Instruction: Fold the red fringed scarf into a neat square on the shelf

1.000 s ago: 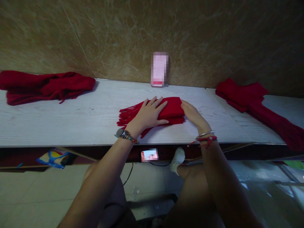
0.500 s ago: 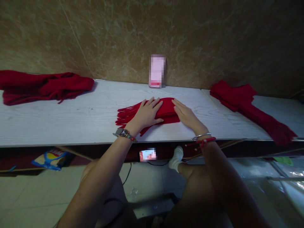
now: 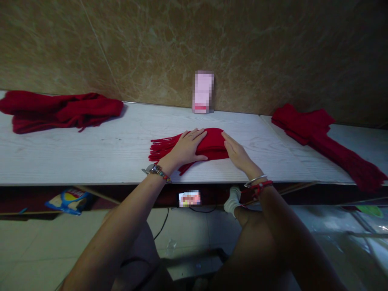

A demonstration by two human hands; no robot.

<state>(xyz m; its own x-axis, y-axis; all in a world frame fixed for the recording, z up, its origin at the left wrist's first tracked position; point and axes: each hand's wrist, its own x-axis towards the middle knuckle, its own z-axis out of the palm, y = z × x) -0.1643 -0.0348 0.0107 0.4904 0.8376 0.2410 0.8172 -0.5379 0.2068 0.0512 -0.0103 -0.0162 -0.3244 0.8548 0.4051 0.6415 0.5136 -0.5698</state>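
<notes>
A folded red scarf [image 3: 214,142] lies on the white wood-grain table, its fringe spread out to the left. My left hand [image 3: 189,147] rests flat on top of it near the fringe, fingers stretched and thumb apart. At the scarf's right, folded end, my right hand [image 3: 238,152] lies against the edge with straight fingers held close together. Neither hand grasps the cloth. Parts of the scarf are hidden beneath both hands.
A crumpled red scarf [image 3: 66,112] lies at the left, another red scarf [image 3: 315,129] at the right. A blurred pink object [image 3: 203,92] leans on the marbled wall. Below the table are a lit screen [image 3: 189,199] and a blue packet [image 3: 68,201].
Both hands stay in nearly the same places on the folded scarf. The whole view has shifted slightly, and the foot under the table has moved a little to the right.
</notes>
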